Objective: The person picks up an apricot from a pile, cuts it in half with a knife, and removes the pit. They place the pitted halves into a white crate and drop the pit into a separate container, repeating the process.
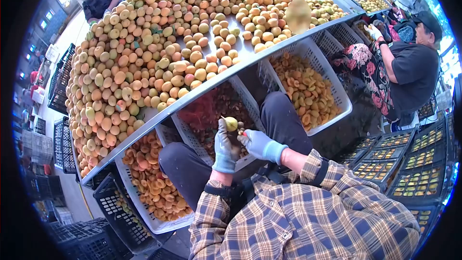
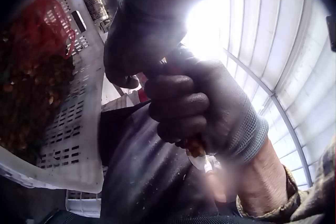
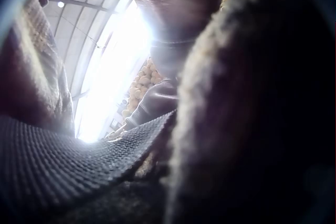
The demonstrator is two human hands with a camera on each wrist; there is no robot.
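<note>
Gloved in grey-blue, the left hand (image 1: 225,145) pinches a yellow-green apricot (image 1: 231,124) between its fingertips above a white crate of dark pits (image 1: 219,97). Close beside it on the right, the gloved right hand (image 1: 260,145) has its fingers curled round a small tool with a red part (image 1: 245,134), mostly hidden in the grip. In the left wrist view the right hand (image 2: 184,100) shows curled fingers, with the left hand (image 2: 144,35) dark above it. The right wrist view is mostly sleeve and glove, too close and blurred to show the tool.
A metal table (image 1: 163,114) heaped with whole apricots (image 1: 113,79) spans the front. White crates of halved apricots (image 1: 308,89) stand right and left of the knees. A black crate (image 1: 120,209) stands at the left, stacked trays (image 1: 418,163) at the right, and another person (image 1: 414,67) sits at the right.
</note>
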